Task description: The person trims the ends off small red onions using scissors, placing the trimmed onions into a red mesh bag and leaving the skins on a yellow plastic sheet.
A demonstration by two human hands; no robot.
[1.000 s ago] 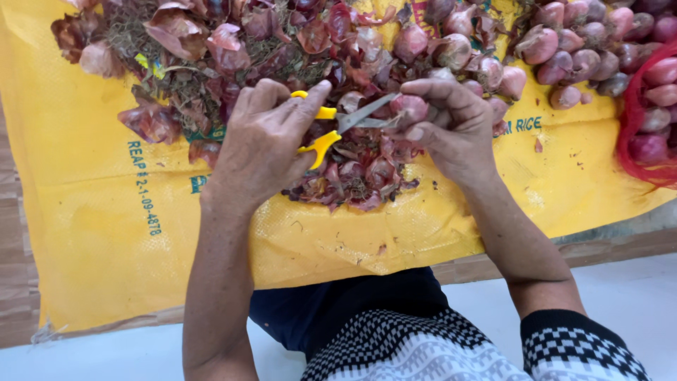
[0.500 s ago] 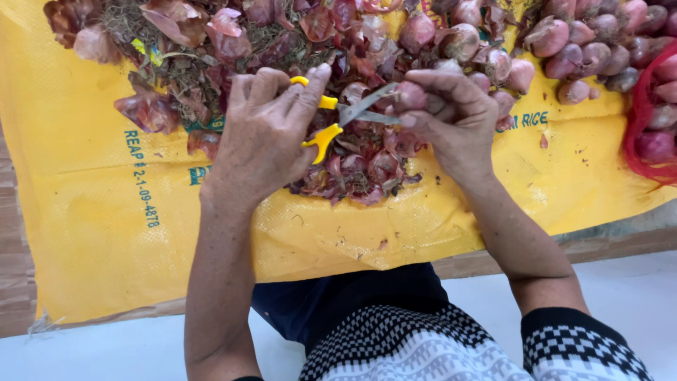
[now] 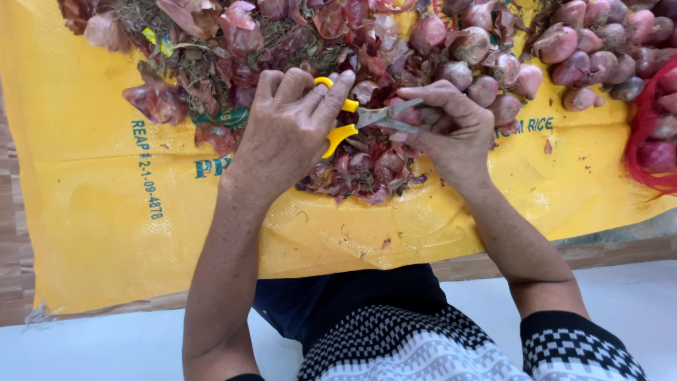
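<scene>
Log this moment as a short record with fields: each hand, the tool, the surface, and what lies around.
left hand: holds yellow-handled scissors, fingers through the loops
right hand: shut on a small red onion at the scissor blades
blades: pointing at the onion; whether cutting cannot be told
surface: yellow woven sack spread flat
pile under hands: loose onion skins and roots
upper right: heap of whole red onions
right edge: red mesh bag with onions inside

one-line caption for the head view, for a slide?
Left hand works yellow-handled scissors at a shallot held in right hand, above peelings on a yellow sack.
</scene>
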